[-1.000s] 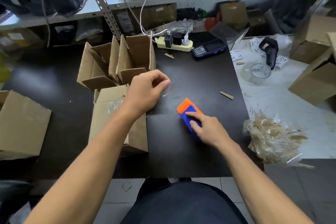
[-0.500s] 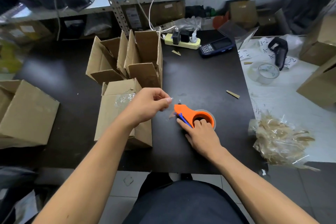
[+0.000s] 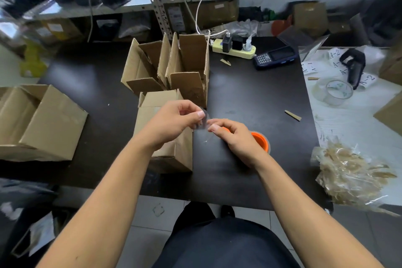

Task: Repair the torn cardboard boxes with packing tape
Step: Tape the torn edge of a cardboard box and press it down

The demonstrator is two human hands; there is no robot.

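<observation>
Both hands meet mid-table over the black table (image 3: 250, 98). The left hand (image 3: 174, 122) and right hand (image 3: 233, 137) each pinch an edge of a small clear tape strip (image 3: 203, 125) between thumb and fingertips, other fingers curled in. The orange tape dispenser (image 3: 260, 140) sits at 3 o'clock of the right hand, mostly hidden behind it. The closed cardboard box (image 3: 161, 128) lies right under the left hand, partly blocked by the wrist. Two open boxes (image 3: 169, 67) stand at 12 o'clock of it, another box (image 3: 41, 122) way out at 9. Power strip (image 3: 233, 49) and handheld scanner (image 3: 275, 57) at about 1 o'clock, clear tape roll (image 3: 336, 91) at 2, crinkly plastic bag (image 3: 352, 174) at 4.
</observation>
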